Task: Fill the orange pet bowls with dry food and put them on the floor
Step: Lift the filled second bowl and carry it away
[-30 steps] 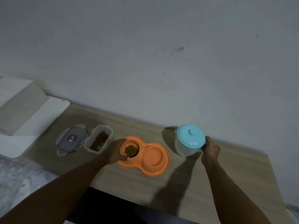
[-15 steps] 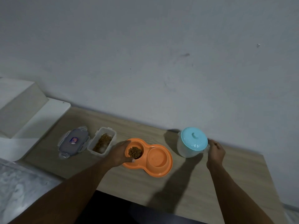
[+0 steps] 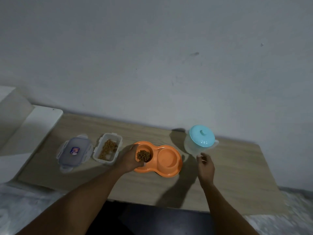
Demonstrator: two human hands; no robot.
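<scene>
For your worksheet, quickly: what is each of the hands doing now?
Left hand: gripping the orange bowl by its rim.
Right hand: open, holding nothing.

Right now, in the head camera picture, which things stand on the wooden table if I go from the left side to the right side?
Grey lid → open food container → left hand at the bowl's left rim → orange double bowl → right hand. The blue-lidded jug stands behind the right hand, farther back.
</scene>
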